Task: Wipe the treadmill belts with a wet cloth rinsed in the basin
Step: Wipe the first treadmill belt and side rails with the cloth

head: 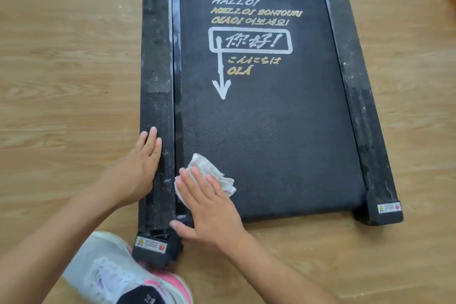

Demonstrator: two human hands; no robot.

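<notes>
So the cloth (pixel 214 175) sits at the belt's (pixel 271 131) near-left corner, with the right hand (pixel 209 207) pressing it flat, grip uncurled, fingers straight. The belt runs long near-to-far, so nearly all of it lies far and right. The left hand (pixel 138 165) rests flat on the left rail (pixel 155 57).

A black belt (pixel 271 131) runs lengthwise up the frame on a wood floor (pixel 61 57). At the belt's near left corner lies a crumpled white cloth (pixel 214 175). The right hand (pixel 209 210) presses flat on it with straight fingers, the thumb reaching toward the belt's near edge. Left of the belt, the left hand (pixel 138 165) rests flat with straight fingers on the scuffed left rail (pixel 155 81). The right rail (pixel 355 81) borders the belt's other side. Mid-belt are white and yellow greetings (pixel 249 39) and a white arrow (pixel 222 81) pointing to the near end. A white and pink shoe (pixel 106 271) stands at the near left, touching the left rail's end cap.
</notes>
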